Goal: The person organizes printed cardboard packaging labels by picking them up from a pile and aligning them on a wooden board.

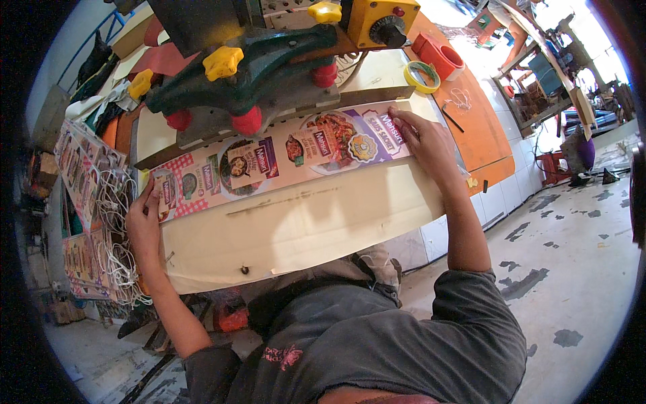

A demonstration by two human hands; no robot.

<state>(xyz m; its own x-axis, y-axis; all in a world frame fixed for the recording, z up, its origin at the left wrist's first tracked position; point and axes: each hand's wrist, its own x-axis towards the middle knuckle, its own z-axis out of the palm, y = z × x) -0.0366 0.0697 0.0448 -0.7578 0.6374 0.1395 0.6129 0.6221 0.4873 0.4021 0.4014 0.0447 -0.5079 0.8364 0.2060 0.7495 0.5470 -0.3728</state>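
A dark grey shirt (377,337) with a small pink picture is seen nearest. Past it, a big cream board (323,212) is marked by a dark smudge. A long, bright strip (279,161) with food pictures is laid across the far part of the board, a little tilted, with its right end set farther away. Its left end is held by the left hand (143,214), with the fingers bent in close to the thumb. Its right end is touched by the right hand (418,138), with the fingers laid over the edge; whether it is pinched from below cannot be told. To the left, white strings (118,239) are bunched in a tangle beside more printed sheets (82,168). Just past the strip, a long metal bar (222,139) is seen. Over it, a dark green machine (269,81) is fitted with yellow knobs (222,63) and red caps (246,122). A yellow tape roll (432,88) and a red cup (452,65) are placed to the right, near an orange table top (479,138). A yellow box (360,20) with a black dial is seen beside the machine.
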